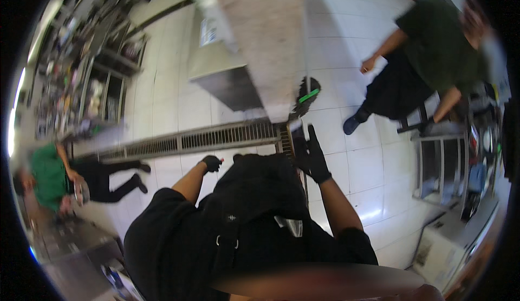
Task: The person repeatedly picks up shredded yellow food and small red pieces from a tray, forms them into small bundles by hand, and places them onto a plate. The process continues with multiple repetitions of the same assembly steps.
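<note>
My right hand (310,157), in a black glove, is closed around a thin long handle (304,46), with one finger stretched along it. The handle runs past a dark brush head with a green band (306,96), which lies on the white tiled floor beside a pillar. My left hand (212,163), also in a black glove, is curled into a fist over the floor, and I see nothing in it. Both bare forearms come out of a black top and apron (254,203) that fills the lower middle.
A long metal drain grate (216,137) crosses the floor just beyond my hands. A steel counter (222,57) and a speckled pillar (265,30) stand behind it. One person in a green shirt (49,176) is at left, another in dark green (439,46) at upper right. Steel racks (439,165) line the right.
</note>
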A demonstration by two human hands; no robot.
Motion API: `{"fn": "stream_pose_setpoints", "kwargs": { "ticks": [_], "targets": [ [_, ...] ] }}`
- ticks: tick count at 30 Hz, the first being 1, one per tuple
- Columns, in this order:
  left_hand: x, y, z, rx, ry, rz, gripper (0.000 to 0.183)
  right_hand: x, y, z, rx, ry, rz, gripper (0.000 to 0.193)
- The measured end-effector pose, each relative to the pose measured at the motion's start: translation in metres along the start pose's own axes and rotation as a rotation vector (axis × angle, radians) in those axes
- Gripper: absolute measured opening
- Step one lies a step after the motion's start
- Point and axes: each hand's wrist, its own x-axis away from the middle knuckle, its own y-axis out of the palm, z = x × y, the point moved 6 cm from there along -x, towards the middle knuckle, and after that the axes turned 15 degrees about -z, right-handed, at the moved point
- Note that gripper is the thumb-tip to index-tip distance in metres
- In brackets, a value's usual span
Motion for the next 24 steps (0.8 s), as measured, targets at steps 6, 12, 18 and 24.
{"fn": "stream_pose_setpoints", "kwargs": {
  "ticks": [6, 12, 18, 24],
  "targets": [
    [0.02, -0.022, -0.121, 0.172, -0.099, 0.085, 0.034, -0.189, 0.115, -0.037, 0.301, -0.292, -0.234, 0.107],
    [0.052, -0.093, -0.244, 0.325, -0.038, 0.218, 0.023, -0.412, 0.186, -0.026, 0.248, -0.087, -0.198, 0.106],
    [0.086, -0.125, -0.391, 1.065, 0.059, 0.339, 0.02, -0.539, 0.2, -0.077, 0.936, 0.154, 0.092, 0.102],
    [0.119, -0.22, -0.329, 1.14, 0.328, 0.465, 0.02, -0.598, 0.208, -0.096, 1.233, 0.423, 0.224, 0.111]
  ]
}}
